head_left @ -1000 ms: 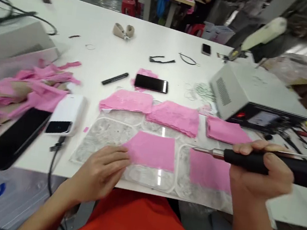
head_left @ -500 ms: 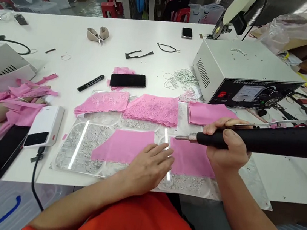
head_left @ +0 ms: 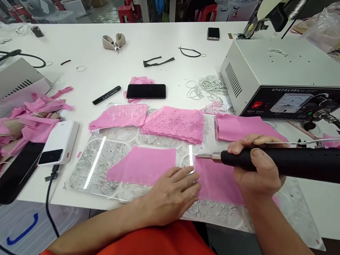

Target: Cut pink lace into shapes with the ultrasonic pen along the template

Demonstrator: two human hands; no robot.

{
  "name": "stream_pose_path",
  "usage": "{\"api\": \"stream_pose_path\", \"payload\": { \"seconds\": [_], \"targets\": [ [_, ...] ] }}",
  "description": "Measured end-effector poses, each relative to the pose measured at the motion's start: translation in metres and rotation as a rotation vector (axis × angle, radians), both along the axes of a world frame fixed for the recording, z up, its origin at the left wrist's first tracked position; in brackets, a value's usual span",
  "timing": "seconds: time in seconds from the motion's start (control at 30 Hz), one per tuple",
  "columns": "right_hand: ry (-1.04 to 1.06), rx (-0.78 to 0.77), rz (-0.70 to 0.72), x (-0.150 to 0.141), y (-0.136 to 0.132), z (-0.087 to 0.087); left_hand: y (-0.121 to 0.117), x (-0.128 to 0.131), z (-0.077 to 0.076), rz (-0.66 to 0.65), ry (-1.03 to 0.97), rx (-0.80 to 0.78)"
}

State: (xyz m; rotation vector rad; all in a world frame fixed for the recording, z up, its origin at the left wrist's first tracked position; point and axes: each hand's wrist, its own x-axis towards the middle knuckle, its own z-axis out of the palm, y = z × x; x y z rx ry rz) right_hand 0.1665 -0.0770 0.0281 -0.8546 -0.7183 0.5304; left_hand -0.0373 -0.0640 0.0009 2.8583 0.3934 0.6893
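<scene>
My left hand (head_left: 175,193) lies flat with fingers extended, over the right edge of a plain pink fabric piece (head_left: 142,166) and the near left edge of a second plain pink piece (head_left: 219,183). My right hand (head_left: 262,170) is wrapped around a black ultrasonic handpiece (head_left: 304,163), held level. Its thin metal tip (head_left: 205,156) points left at the upper left corner of the second piece; whether it touches the cloth I cannot tell. Both pieces lie on a clear template board (head_left: 82,180) over a grey, speckled surface.
Behind lie pink lace pieces (head_left: 173,121) and a folded pink stack (head_left: 236,128). A control box (head_left: 292,64) stands back right, near a white cord tangle (head_left: 210,84). A phone (head_left: 146,91), a marker (head_left: 106,95), a power bank (head_left: 60,141) and pink scraps (head_left: 28,120) lie leftward.
The view has shifted, so the scene sits a little further right. The handpiece tip has moved slightly left against the second pink piece. My left hand has stayed put on the cloth.
</scene>
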Motion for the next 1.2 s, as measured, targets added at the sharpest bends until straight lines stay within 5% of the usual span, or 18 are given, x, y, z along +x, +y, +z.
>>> {"api": "stream_pose_path", "payload": {
  "seconds": [1.2],
  "targets": [
    [0.022, -0.055, 0.08, 0.001, -0.015, 0.0, -0.007, -0.016, -0.003, -0.073, -0.018, -0.109]
  ]
}}
